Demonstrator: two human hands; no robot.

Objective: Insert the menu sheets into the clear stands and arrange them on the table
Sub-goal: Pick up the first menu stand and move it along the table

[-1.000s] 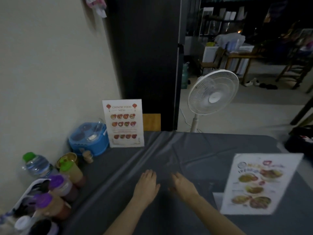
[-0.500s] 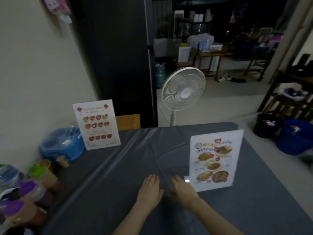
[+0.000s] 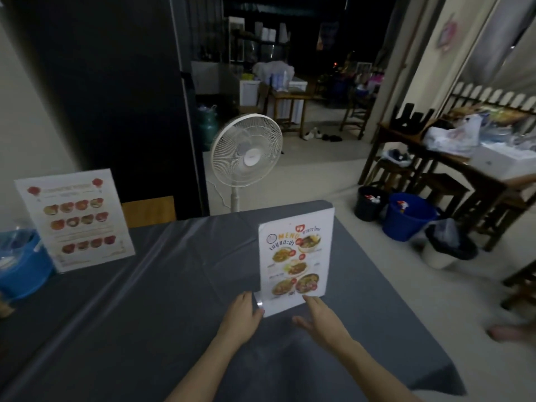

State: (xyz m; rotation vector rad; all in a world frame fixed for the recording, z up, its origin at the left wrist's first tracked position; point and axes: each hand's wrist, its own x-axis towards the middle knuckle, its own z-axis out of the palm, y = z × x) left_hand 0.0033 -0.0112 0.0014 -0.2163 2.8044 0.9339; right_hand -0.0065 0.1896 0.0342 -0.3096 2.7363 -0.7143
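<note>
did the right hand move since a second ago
Yes. The right hand has shifted rightward along the grey tablecloth, from beside the left hand to the front of the upright Thai menu stand.

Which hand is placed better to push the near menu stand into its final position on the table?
Probably the left hand: its fingers already touch the stand's lower left corner. The right hand is open at the base, apparently not gripping.

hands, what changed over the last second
Both hands left the bare cloth and went to the near menu stand: left hand at its lower-left corner, right hand at its base. The stand stays upright; the far menu stays by the wall.
</note>
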